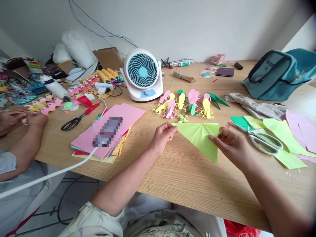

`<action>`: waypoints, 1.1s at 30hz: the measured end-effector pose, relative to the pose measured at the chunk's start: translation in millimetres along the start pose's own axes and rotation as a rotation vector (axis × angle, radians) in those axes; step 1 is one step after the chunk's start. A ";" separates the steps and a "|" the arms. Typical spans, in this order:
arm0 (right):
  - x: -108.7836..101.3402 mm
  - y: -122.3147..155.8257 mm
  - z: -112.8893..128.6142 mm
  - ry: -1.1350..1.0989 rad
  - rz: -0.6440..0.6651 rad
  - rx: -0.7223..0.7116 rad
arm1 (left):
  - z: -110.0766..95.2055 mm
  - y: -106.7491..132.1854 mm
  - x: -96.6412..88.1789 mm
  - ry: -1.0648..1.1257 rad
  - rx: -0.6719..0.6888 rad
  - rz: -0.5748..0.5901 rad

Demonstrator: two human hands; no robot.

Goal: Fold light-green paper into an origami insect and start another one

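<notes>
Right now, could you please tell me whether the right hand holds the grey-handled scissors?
No, the right hand pinches the light green paper, and the scissors lie among loose sheets.

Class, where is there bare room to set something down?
Free: pale wooden tabletop between the lime-green paper triangle and the near edge; between the pink-topped paper stack and the co-worker's forearm. Crowded: pink, yellow and green folded-paper shapes behind the triangle; at right, silver scissors among loose lime-green and pink sheets.
</notes>
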State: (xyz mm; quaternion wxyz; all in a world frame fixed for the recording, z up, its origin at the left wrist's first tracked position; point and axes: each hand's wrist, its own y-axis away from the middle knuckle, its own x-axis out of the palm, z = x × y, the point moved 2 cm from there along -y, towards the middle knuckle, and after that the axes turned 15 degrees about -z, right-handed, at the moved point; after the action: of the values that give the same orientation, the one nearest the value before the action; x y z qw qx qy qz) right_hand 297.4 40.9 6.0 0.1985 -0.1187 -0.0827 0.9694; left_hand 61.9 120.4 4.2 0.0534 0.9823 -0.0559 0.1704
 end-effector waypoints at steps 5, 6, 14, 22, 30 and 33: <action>-2.7 -0.4 1.9 0.055 -0.013 -0.038 | 5.3 2.9 4.0 -0.058 -0.074 0.072; -0.6 0.8 1.8 0.049 -0.006 -0.041 | 8.2 5.3 6.1 -0.069 -0.104 0.104; 19.8 16.9 1.1 0.016 -0.023 -0.014 | 30.2 28.4 25.5 -0.089 -0.113 0.265; 33.0 22.7 9.7 0.046 0.201 0.133 | 21.8 29.3 23.6 -0.083 -0.058 0.166; 38.4 27.4 2.4 0.161 0.179 0.145 | 28.8 28.5 23.5 -0.044 -0.001 0.179; 38.9 27.7 4.2 0.160 0.182 0.168 | 29.1 28.5 22.1 -0.069 -0.033 0.152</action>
State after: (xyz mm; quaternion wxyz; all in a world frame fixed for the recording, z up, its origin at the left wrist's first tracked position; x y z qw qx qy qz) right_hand 251.5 31.1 -3.3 0.1251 -0.1856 0.0261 0.9743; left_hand 88.5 86.7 -13.0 0.0546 0.9795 -0.1348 0.1393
